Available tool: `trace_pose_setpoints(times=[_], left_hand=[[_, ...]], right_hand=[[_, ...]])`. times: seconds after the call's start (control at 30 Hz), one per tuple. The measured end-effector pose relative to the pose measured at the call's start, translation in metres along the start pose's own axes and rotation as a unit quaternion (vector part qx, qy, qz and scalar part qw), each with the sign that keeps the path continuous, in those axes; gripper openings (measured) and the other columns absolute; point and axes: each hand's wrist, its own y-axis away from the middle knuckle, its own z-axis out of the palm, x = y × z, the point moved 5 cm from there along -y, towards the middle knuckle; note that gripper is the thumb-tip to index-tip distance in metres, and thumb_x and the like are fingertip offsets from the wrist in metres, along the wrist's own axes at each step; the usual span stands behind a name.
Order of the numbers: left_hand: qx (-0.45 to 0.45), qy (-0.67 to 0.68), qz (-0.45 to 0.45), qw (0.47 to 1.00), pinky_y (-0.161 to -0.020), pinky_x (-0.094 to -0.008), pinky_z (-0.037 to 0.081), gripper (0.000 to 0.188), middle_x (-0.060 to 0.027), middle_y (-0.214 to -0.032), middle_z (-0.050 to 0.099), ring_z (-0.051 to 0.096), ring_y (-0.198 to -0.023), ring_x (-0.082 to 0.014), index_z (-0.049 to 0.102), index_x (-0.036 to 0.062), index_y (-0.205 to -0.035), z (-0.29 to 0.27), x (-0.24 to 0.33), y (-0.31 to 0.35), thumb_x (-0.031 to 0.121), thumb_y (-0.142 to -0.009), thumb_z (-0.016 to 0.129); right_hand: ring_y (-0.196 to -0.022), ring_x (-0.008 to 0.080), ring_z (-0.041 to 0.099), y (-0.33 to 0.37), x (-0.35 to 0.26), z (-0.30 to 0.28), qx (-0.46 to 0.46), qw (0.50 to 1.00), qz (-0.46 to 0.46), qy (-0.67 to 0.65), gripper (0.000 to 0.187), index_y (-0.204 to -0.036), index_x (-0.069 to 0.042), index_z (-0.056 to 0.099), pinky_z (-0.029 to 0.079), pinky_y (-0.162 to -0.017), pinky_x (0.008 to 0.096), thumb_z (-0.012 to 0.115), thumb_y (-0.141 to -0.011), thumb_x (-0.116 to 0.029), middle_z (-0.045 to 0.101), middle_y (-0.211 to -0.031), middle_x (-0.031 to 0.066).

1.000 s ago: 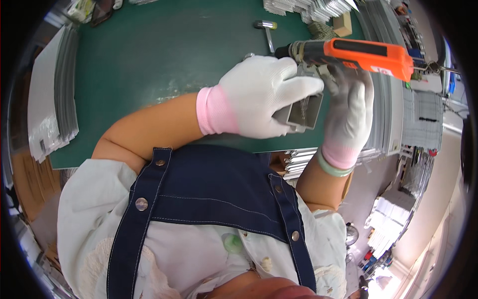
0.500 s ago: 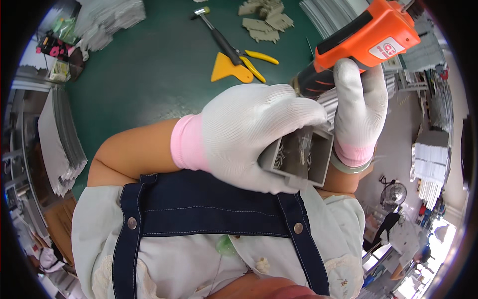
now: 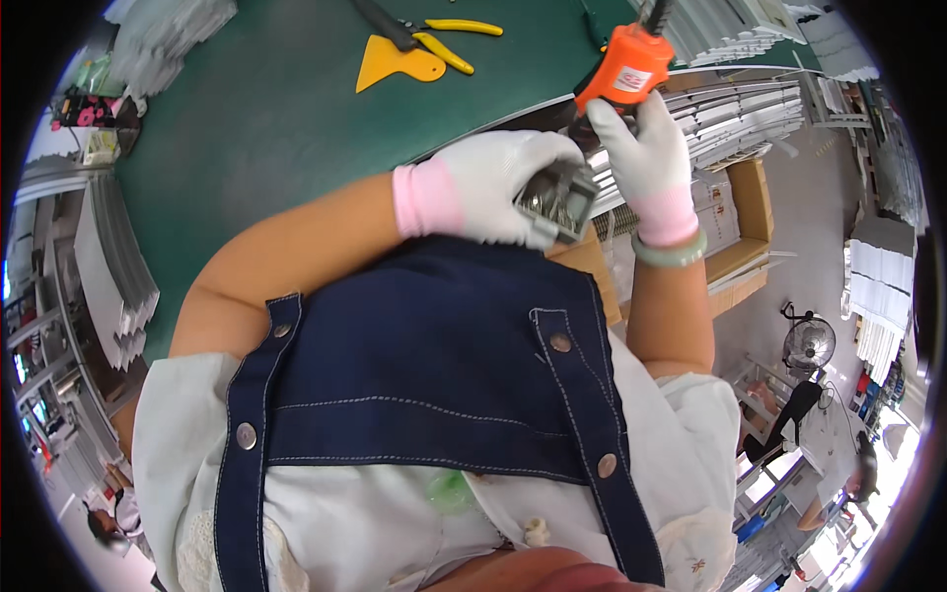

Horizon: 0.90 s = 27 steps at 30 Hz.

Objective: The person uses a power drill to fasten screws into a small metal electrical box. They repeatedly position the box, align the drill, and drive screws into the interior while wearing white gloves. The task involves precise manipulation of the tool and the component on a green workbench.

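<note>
My left hand [image 3: 493, 183], in a white knit glove with a pink cuff, is wrapped round a small grey open-topped box [image 3: 570, 236]. Small shiny metal pieces that look like screws lie inside it. Beside it, my right hand [image 3: 653, 163], gloved the same way, grips an orange and black electric screwdriver [image 3: 639, 61]. Its cord runs off at the top, and its black lower end points down toward the box. The tip of the tool is hidden near my left fingers.
On the green tabletop [image 3: 266, 118] lie a yellow scraper [image 3: 395, 64] and yellow-handled pliers [image 3: 449, 51]. Stacked white strips [image 3: 735, 113] and a cardboard box [image 3: 755, 212] are to the right. Grey sheets stand at left; a fan [image 3: 809, 343] stands on the floor.
In the picture, the box and the screwdriver have shifted upward, and both look smaller. My right forearm shows more fully. The tabletop tools have moved up and left in view.
</note>
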Motion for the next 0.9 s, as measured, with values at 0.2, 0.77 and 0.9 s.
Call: trace_pose_setpoints(times=[0.2,0.77,0.9], left_hand=[[0.022,0.025,0.057,0.998,-0.095,-0.0413,0.054,0.082,-0.0177,-0.119,0.066,0.066,-0.108,-0.0352,0.054,0.0014,-0.133,-0.004,0.005,0.007,0.022,-0.064,0.093],[0.042,0.025,0.01,0.999,-0.093,-0.0413,0.055,0.072,-0.0187,-0.114,0.068,0.068,-0.106,-0.0361,0.057,0.0022,-0.127,-0.002,-0.02,0.013,0.022,-0.067,0.091],[0.033,0.011,-0.041,0.999,-0.092,-0.0415,0.055,0.068,-0.0181,-0.112,0.068,0.068,-0.105,-0.0355,0.058,0.0028,-0.127,0.0,-0.027,0.015,0.02,-0.069,0.089]], right_hand=[[-0.079,0.0218,0.073,-0.002,-0.009,0.004,0.032,0.995,-0.052,-0.081,0.045,-0.115,-0.002,0.065,0.055,-0.075,0.0341,0.076,-0.092,-0.039,0.074,-0.088,0.0111],[-0.08,0.0211,0.071,-0.018,0.022,0.038,-0.004,0.998,-0.017,-0.066,0.045,-0.113,-0.002,0.065,0.054,-0.078,0.0348,0.075,-0.093,-0.041,0.073,-0.092,0.0114],[-0.078,0.0221,0.07,-0.022,0.016,0.033,-0.02,1.0,0.01,0.007,0.042,-0.109,-0.001,0.067,0.054,-0.075,0.0346,0.075,-0.093,-0.039,0.074,-0.089,0.0129]])
